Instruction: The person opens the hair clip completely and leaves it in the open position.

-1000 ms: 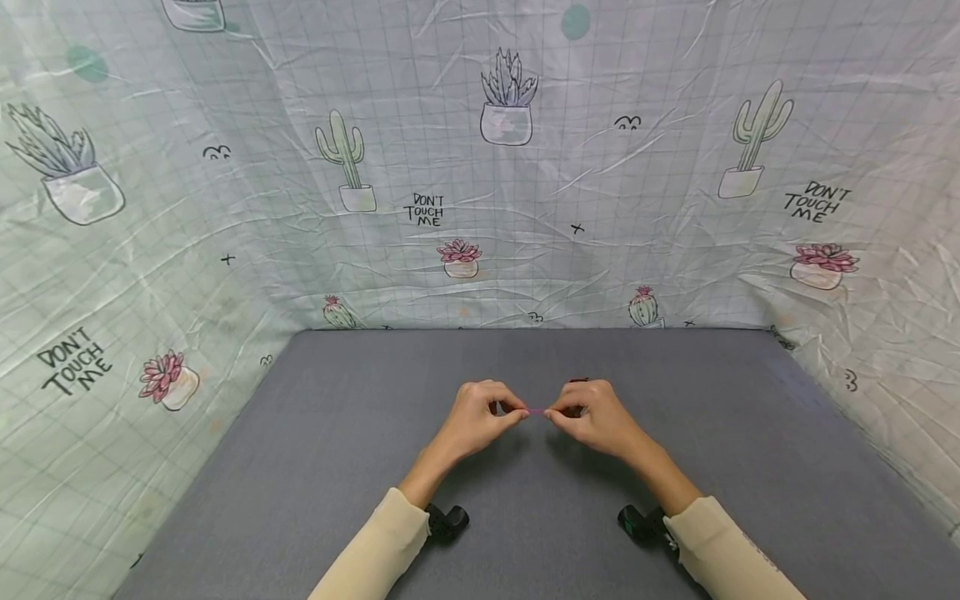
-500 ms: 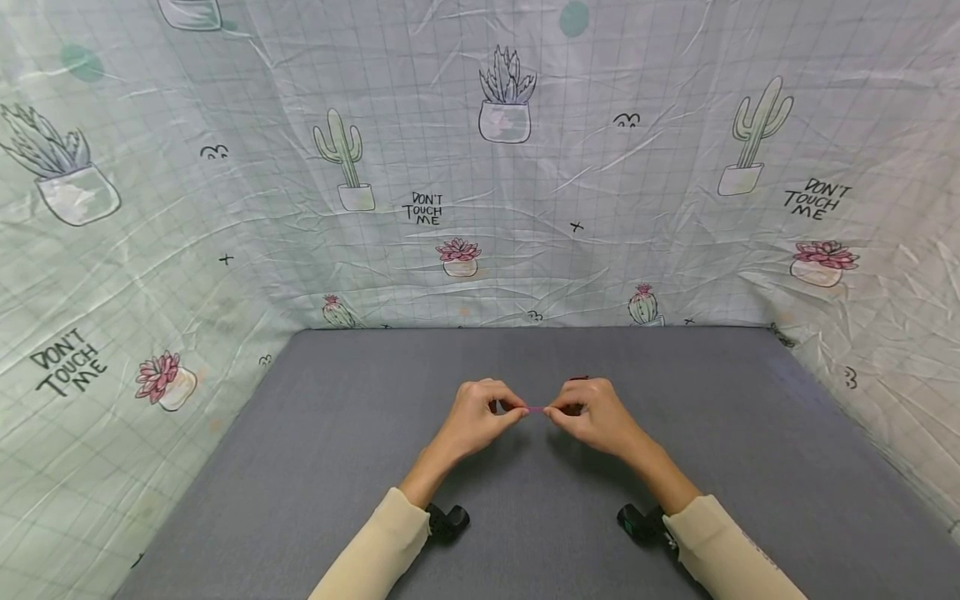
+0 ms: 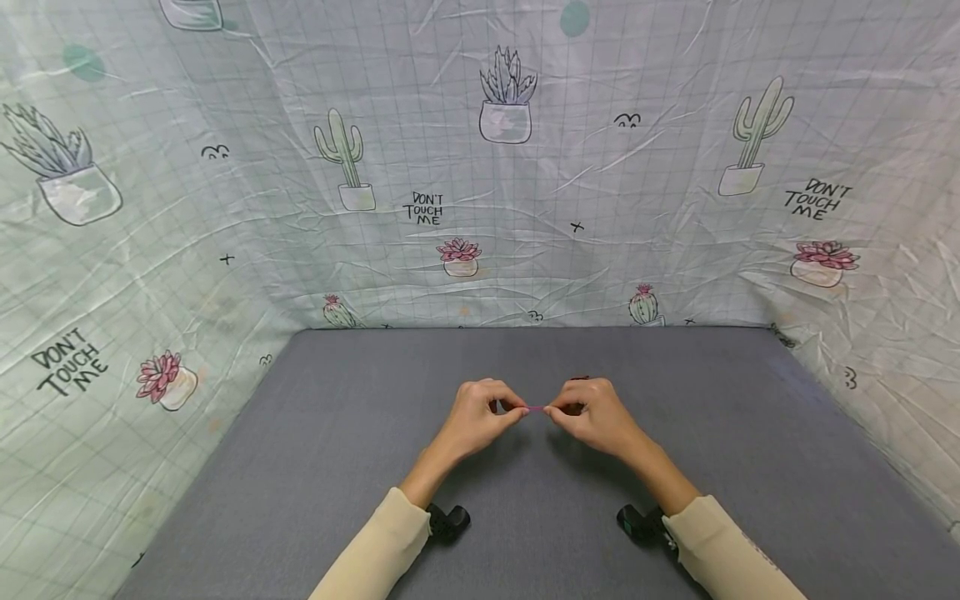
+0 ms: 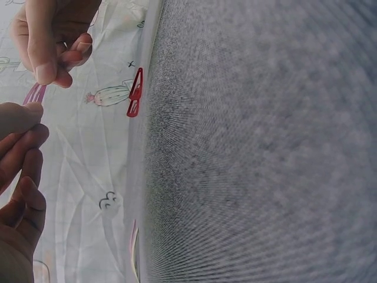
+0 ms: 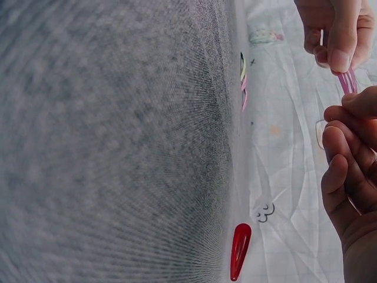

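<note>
Along the lower border of the head view, noticed first two cream sleeves [image 3: 375, 542], with a black device [image 3: 448, 523] at each wrist. Farther forward, found the left hand [image 3: 480, 415] and the right hand [image 3: 596, 415] turned toward each other, fingertips near but apart, raised above the grey table [image 3: 375, 392]. Saw thumb and finger of the left hand pressed narrowly on one end of a pink striped piece [image 5: 349, 81], and those of the right hand pinching the other end. Found this piece thus between the two hands, with only a short middle part visible; could not tell its full shape under the fingertips. Behind the right hand, noticed a red clip [image 4: 135, 92] on the table, mostly covered in the head view. More to the left, caught thin coloured bands [image 5: 243, 82] in the wrist views, too small for a sure name. Observed wide room on the table at both sides of the arms, and a shorter stretch before the straight far edge. Beyond this edge, saw a wrinkled curtain [image 3: 420, 283] with cactus prints.
</note>
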`<state>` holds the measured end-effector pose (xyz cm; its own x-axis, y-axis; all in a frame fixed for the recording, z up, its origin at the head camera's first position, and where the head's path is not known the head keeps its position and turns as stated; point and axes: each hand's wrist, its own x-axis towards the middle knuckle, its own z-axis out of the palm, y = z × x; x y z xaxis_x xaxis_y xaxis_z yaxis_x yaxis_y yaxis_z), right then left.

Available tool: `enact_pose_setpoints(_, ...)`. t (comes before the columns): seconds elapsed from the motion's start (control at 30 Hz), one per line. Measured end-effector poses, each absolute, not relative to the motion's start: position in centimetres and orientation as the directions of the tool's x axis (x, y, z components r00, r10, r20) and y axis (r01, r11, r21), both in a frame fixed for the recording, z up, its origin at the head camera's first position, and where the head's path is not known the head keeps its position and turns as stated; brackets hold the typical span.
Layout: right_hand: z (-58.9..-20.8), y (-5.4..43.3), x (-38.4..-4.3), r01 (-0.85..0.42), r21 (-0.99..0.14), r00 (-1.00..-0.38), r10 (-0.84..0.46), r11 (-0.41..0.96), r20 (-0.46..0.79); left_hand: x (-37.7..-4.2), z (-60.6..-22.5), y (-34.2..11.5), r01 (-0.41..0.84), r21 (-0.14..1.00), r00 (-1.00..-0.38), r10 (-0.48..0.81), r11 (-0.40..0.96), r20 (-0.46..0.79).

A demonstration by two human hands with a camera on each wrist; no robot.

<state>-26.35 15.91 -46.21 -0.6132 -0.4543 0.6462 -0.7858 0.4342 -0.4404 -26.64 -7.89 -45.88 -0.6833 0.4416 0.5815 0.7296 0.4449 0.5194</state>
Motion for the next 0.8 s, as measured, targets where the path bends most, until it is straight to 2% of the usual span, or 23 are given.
enact_pose_setpoints(0.43,-45.99,15.84,-26.31,-0.788,-0.431,-0.609,-0.454,0.44,0.65,-26.7,-45.89,-7.89,0.725,0.523,-0.688,0.439,0.448,0.578)
enact_pose_setpoints(0.8,-45.86,15.84,-26.29,-0.771,-0.45,-0.631,-0.444,0.45,0.637,-26.73,-45.74,-7.9,0.725,0.528,-0.688,0.435,0.442,0.581)
